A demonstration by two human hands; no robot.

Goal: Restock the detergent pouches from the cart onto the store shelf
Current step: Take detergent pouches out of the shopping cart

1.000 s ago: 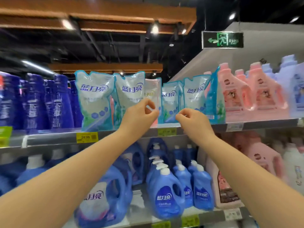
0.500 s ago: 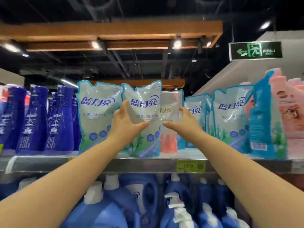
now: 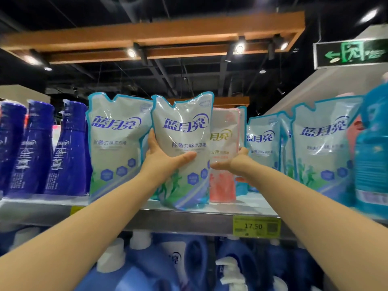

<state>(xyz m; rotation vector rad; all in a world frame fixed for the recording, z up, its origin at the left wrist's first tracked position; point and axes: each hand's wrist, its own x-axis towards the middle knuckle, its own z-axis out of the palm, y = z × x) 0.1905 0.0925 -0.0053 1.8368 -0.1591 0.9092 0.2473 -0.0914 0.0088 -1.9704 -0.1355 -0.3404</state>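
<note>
1. I am judging the row partly stocked. A left pouch (image 3: 117, 143), the centre pouch (image 3: 182, 143) and the right pouches (image 3: 321, 143) are standing upright on the shelf (image 3: 189, 219). The cart is out of view, so I cannot say how many are waiting.
2. My left hand (image 3: 163, 160) is gripping the centre pouch at its left edge, thumb across the front and fingers behind. The pouch's base is sitting right at the shelf's front lip.
3. My right hand (image 3: 233, 162) is holding the pink pouch (image 3: 224, 127) by its right edge. That pouch is standing just behind the centre pouch.
4. I am seeing bare shelf in front of the pink and right pouches. The dark blue bottles (image 3: 33, 148) and the teal bottle (image 3: 373, 143) are closing both ends.
</note>
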